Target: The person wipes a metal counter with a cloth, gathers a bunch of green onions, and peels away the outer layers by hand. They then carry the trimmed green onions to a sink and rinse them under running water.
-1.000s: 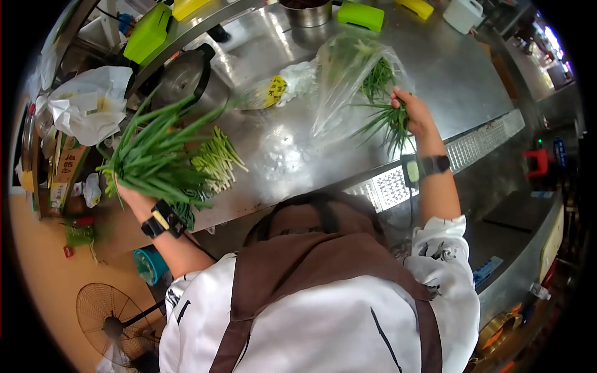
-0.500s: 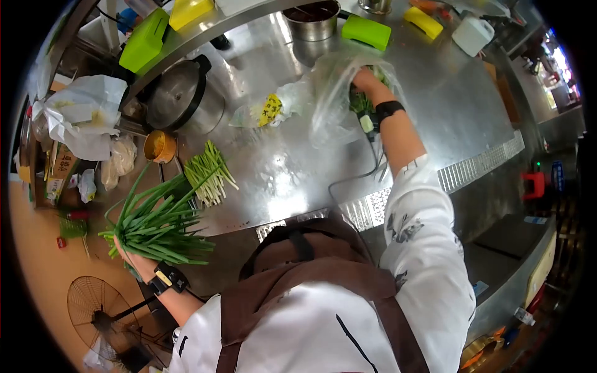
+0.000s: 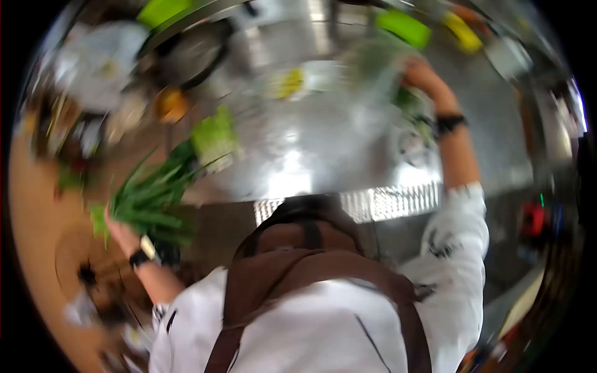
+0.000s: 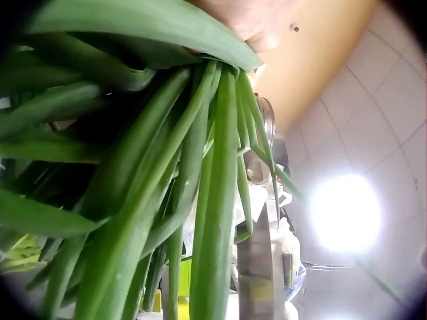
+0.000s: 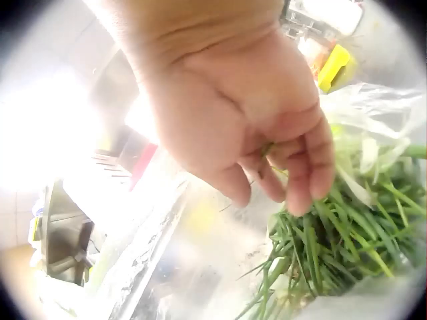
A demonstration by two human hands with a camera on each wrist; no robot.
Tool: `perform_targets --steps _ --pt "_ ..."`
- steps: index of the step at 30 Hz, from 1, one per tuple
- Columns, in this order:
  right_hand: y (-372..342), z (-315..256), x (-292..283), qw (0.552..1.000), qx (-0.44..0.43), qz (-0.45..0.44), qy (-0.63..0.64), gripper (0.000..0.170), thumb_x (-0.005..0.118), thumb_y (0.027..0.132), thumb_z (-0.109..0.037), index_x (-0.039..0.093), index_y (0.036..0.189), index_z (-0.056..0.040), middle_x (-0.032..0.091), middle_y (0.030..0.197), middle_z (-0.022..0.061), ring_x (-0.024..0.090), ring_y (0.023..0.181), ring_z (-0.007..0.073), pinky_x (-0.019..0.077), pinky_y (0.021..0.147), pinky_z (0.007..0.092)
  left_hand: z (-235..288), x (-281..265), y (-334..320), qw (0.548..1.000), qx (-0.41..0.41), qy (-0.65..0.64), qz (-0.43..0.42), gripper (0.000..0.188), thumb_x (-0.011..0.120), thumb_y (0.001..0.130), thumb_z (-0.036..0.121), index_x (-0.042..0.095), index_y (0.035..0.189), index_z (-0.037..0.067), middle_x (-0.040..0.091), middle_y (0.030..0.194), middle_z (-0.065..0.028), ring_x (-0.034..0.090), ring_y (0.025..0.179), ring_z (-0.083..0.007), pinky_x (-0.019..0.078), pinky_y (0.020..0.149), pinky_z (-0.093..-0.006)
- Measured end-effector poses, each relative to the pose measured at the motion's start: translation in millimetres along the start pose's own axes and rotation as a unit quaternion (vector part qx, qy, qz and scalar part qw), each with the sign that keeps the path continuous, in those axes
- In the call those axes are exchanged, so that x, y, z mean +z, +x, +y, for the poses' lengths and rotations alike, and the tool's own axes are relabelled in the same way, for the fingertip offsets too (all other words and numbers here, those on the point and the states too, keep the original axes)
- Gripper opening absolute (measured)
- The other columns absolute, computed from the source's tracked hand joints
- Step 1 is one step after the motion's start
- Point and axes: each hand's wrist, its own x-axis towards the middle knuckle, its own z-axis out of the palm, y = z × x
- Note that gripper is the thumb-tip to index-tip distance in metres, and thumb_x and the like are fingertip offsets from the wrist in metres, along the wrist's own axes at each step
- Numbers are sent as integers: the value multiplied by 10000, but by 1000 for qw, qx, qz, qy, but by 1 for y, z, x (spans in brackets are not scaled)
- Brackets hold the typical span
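In the head view, my left hand (image 3: 120, 231) grips a thick bunch of long scallions (image 3: 152, 202) beyond the counter's left front edge. Their green leaves (image 4: 220, 200) fill much of the left wrist view, fanning away from the hand. On the far right side of the counter, my right hand (image 3: 428, 79) is over the mouth of a clear plastic bag (image 3: 370, 93). Its fingers (image 5: 320, 157) hang loosely bent, the thumb apart, and a small green scrap sticks to the palm side. Just below them, more thin scallions (image 5: 333, 240) lie in the bag.
A pile of pale-stemmed scallions (image 3: 214, 137) lies on the steel counter (image 3: 273, 149), left of centre. Behind it are a large pot (image 3: 189, 59) and an orange tub (image 3: 171, 104). A yellow-labelled bag (image 3: 288, 83) lies mid-counter; green (image 3: 404, 28) and yellow (image 3: 462, 32) boxes stand at the back.
My right hand went from holding loose greens into the bag, then drew back to the right without them. The left hand kept its bunch and lowered toward the body.
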Motion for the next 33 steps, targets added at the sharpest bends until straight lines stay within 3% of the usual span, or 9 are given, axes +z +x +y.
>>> perform_targets --steps 2,3,4,8,14,18,20,24,33 --pt "-22 2 19 913 77 143 375 209 649 810 -250 668 857 -47 633 900 147 615 798 279 501 719 365 8 -8 -6 994 72 61 60 500 545 860 18 358 1323 16 548 1196 -158 567 1020 -245 502 869 -362" --pt "-31 -6 3 738 190 75 644 264 598 872 -231 630 1053 -42 616 885 109 611 717 199 500 666 310 13 -9 -1 991 52 -46 111 407 584 836 48 465 1223 9 584 1127 -136 590 924 -246 509 817 -353" --pt "-37 -17 2 683 228 113 685 362 557 908 -217 547 1232 -54 596 826 57 587 673 136 480 615 266 15 -27 23 918 -149 -320 182 244 624 811 105 558 1027 12 623 969 -116 597 806 -254 511 747 -369" --pt "-41 -21 44 852 198 123 469 556 566 897 -219 387 1394 -44 531 1285 168 528 1124 245 408 935 328 -2 -62 57 902 -61 -333 267 174 625 823 171 552 859 18 588 762 -101 597 705 -246 513 648 -357" --pt "-72 -10 49 916 229 144 295 558 554 893 -223 393 1362 32 513 1298 221 533 1145 318 405 954 356 -46 -112 98 905 -53 -341 249 170 634 818 124 563 868 -22 586 763 -97 600 665 -238 510 587 -357" --pt "-77 -55 -26 885 313 108 327 540 567 881 -226 428 1327 45 550 1234 246 612 1010 347 463 875 402 -91 -141 150 924 -58 -275 259 202 656 810 114 591 893 -59 601 799 -102 608 687 -221 507 596 -351" --pt "-74 -39 -43 809 453 -65 368 505 571 875 -279 489 1289 -2 592 1169 235 651 863 367 496 794 436 -102 -149 174 929 -66 -268 245 213 663 808 114 598 899 -67 605 811 -103 612 693 -217 506 598 -348" --pt "-96 -43 -47 877 471 -38 86 494 549 883 -375 534 1259 -55 579 1200 206 620 982 352 484 844 425 -128 -166 198 931 -113 -284 201 224 668 808 117 599 899 -76 610 811 -108 620 677 -218 506 585 -346" --pt "-81 -191 -140 824 402 359 -174 483 554 894 -405 545 1261 -91 530 1285 156 506 1175 325 414 968 418 -171 -157 294 982 -86 54 157 371 699 757 121 540 1006 -104 630 830 -121 620 691 -222 493 619 -342"
